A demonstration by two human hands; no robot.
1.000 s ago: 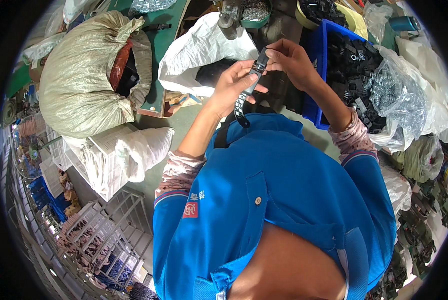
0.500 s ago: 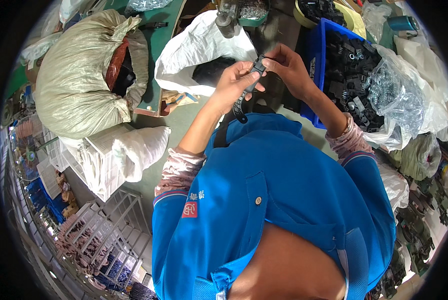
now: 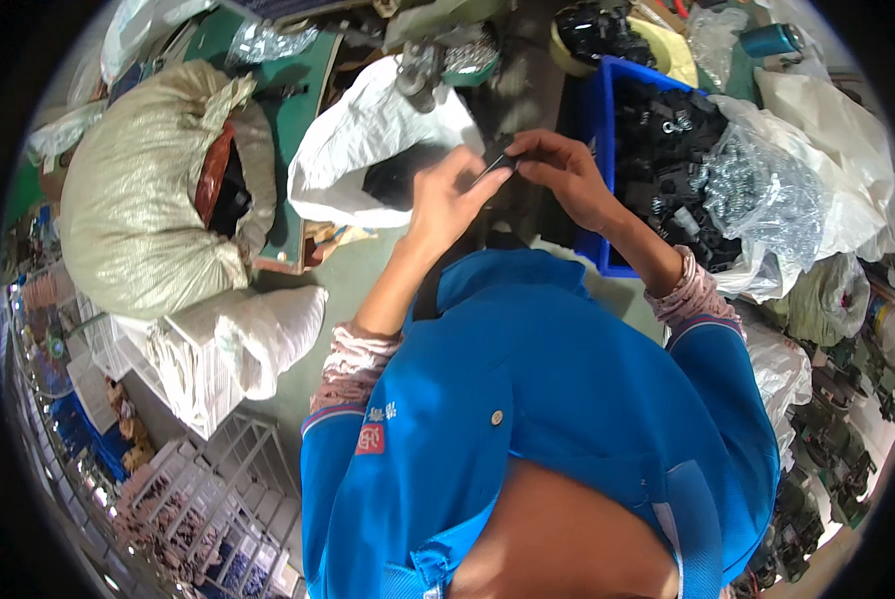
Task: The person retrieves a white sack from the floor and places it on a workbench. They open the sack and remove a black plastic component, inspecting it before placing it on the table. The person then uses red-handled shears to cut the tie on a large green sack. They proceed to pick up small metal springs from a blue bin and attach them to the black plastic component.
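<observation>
In front of my chest, my left hand [image 3: 447,195] is closed round a small black plastic part [image 3: 498,153], thumb along its near side. My right hand [image 3: 567,178] pinches the far right end of the same part between thumb and fingers. Most of the part is hidden by my fingers, so its full shape does not show. Just beyond my left hand an open white sack [image 3: 333,150] has dark pieces inside. Right of my right hand stands a blue crate [image 3: 599,140] of black plastic parts, with a clear bag of metal springs [image 3: 742,180] on top.
A big stuffed woven sack [image 3: 133,190] stands at the left by a green tabletop [image 3: 286,185]. A metal machine part [image 3: 420,75] rises behind the white sack, beside a green tray of small metal pieces [image 3: 470,55]. A yellow basin [image 3: 672,55] sits at the back right.
Both hands have come slightly nearer to me. My left hand has turned, and the curved strap with holes that hung below it no longer shows. The whole view has shifted a little.
</observation>
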